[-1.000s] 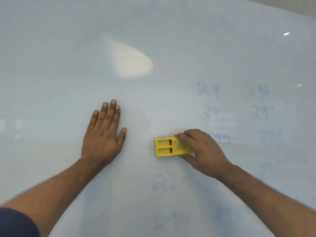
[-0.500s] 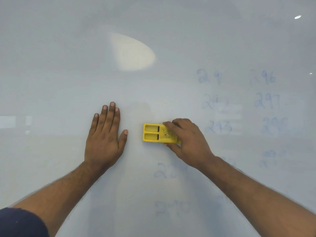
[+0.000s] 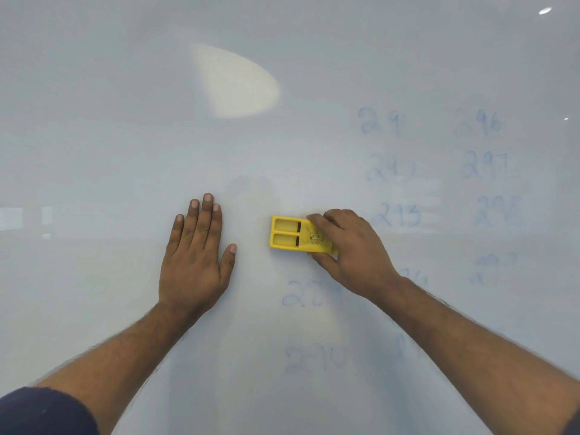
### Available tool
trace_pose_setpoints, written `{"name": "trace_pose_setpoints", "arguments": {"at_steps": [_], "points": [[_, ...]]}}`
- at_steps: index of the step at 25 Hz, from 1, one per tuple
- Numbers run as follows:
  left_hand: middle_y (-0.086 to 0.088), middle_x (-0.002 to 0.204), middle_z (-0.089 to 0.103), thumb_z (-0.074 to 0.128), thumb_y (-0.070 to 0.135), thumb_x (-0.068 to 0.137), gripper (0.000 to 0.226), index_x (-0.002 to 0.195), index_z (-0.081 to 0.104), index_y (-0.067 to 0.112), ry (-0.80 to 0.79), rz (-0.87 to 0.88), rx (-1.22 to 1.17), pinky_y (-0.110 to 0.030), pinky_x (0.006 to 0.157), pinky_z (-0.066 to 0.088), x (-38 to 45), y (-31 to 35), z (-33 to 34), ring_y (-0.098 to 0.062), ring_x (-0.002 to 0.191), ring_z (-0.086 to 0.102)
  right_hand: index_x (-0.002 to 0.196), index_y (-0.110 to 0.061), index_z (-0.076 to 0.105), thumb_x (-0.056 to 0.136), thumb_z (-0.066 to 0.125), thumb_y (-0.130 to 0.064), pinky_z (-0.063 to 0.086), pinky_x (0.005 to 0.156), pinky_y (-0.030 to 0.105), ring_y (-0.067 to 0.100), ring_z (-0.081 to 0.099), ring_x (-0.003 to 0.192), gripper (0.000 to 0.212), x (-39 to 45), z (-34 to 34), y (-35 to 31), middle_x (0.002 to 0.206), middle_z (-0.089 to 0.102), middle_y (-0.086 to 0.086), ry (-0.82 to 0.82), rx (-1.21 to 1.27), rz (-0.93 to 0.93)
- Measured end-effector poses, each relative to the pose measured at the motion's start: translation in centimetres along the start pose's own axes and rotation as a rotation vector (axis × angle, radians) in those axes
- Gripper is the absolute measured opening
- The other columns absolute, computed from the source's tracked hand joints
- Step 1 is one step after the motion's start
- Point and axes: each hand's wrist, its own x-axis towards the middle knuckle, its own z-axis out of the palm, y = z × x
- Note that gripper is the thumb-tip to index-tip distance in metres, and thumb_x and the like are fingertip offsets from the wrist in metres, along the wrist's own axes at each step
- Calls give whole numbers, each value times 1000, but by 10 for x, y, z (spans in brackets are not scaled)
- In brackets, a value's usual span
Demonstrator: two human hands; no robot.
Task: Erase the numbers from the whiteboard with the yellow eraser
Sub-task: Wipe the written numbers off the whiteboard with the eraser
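While the left hand (image 3: 196,262) lies flat and open-palmed on the glossy whiteboard (image 3: 125,136), the right hand (image 3: 351,252) pinches the yellow eraser (image 3: 290,236) against it, just right of the left thumb. Faint blue numbers (image 3: 398,215) smear the board's right and lower middle; a pale light reflection (image 3: 235,83) glows above.

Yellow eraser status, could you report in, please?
Right hand gripping yellow plastic eraser, flat on whiteboard. Left hand open, palm braced on board. Faint blue numbers remain at right and below. Nothing in the way.
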Motion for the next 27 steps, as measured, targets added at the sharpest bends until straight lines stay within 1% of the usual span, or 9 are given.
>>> {"name": "trace_pose_setpoints", "arguments": {"at_steps": [3,8,11,13,16,20,22,25,27], "points": [[-12,169,13,32,39,103,68,159,18,4,-11,13,3,-46,128,11,-9,2,1,-26,157,10,127,-12,57,82,69,-30,43,78,37,27,52,91,51,-5,10,-11,104,56,6,12,42,-4],[-11,169,14,33,39,103,68,159,19,4,-29,22,8,-45,128,10,-22,3,3,-26,157,10,125,-13,57,87,64,-30,44,78,38,27,52,90,42,-46,25,-26,102,55,5,-83,45,-92],[-10,169,15,33,38,103,67,159,20,4,-35,12,3,-45,128,11,-32,6,3,-26,157,11,127,-14,56,89,62,-30,45,81,38,28,53,93,42,-71,23,-16,105,56,5,-143,7,-132],[-10,169,14,33,38,103,67,159,20,4,-40,0,-3,-46,127,13,-40,9,4,-26,157,11,127,-15,57,90,60,-33,45,81,38,28,54,93,42,-76,15,-4,105,56,5,-120,-13,-91],[-11,169,15,33,37,103,66,159,20,3,-48,-11,-1,-48,127,15,-47,12,5,-26,157,13,128,-15,57,89,57,-40,45,79,39,27,53,93,46,-65,7,6,104,57,5,-43,19,52],[-13,168,16,34,35,102,66,158,22,3,-50,-19,-5,-48,126,16,-56,17,7,-28,157,14,129,-13,58,86,64,-34,44,82,37,27,53,95,48,-50,15,-6,106,57,6,25,76,98],[-13,168,16,34,36,102,66,158,22,3,-58,-18,-7,-48,127,15,-62,18,7,-27,157,13,128,-13,58,86,66,-32,44,82,37,27,52,95,47,-56,22,-16,105,57,6,7,86,53],[-12,168,15,34,36,102,66,159,21,3,-65,-8,-11,-47,127,14,-68,19,8,-26,157,11,126,-13,57,88,64,-29,43,83,37,27,52,93,42,-84,33,-26,106,57,5,-79,72,-63],[-11,168,15,33,37,102,66,159,21,3,-74,1,-9,-45,127,12,-72,19,8,-25,157,10,126,-14,57,87,65,-27,44,83,37,27,52,93,42,-105,36,-26,106,57,4,-136,60,-96]]}}
